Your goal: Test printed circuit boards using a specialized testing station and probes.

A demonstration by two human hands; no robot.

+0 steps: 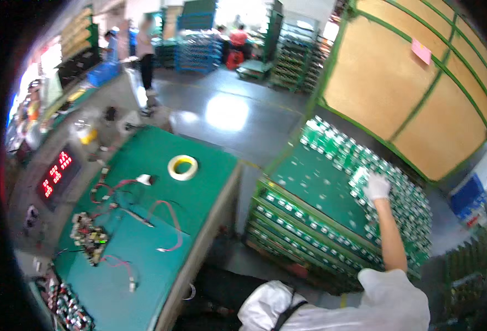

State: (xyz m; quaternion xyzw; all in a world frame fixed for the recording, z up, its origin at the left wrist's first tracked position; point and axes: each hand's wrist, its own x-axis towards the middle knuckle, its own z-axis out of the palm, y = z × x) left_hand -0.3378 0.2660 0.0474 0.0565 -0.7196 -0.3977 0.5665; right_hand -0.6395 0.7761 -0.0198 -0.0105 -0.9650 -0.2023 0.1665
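Observation:
My right hand [377, 187], in a whitish glove, reaches out over a rack top laid with many small green-and-white circuit boards [409, 212]. Its fingers are at the boards, beside a paler board [358, 179]. Blur hides whether they grip one. My left hand is out of view; only a pale sleeve [271, 306] shows at the lower edge. To the left, the green workbench [210, 165] bears a wired circuit assembly [89, 237], a pen-like probe [138, 218] and a roll of tape [182, 167].
Below the rack top are several tiers of boards [309, 226]. A green-framed tan panel [398, 83] stands behind it. Red digits glow on a display [56, 174] left of the bench. A floor gap separates bench and rack. A person [145, 49] stands far off.

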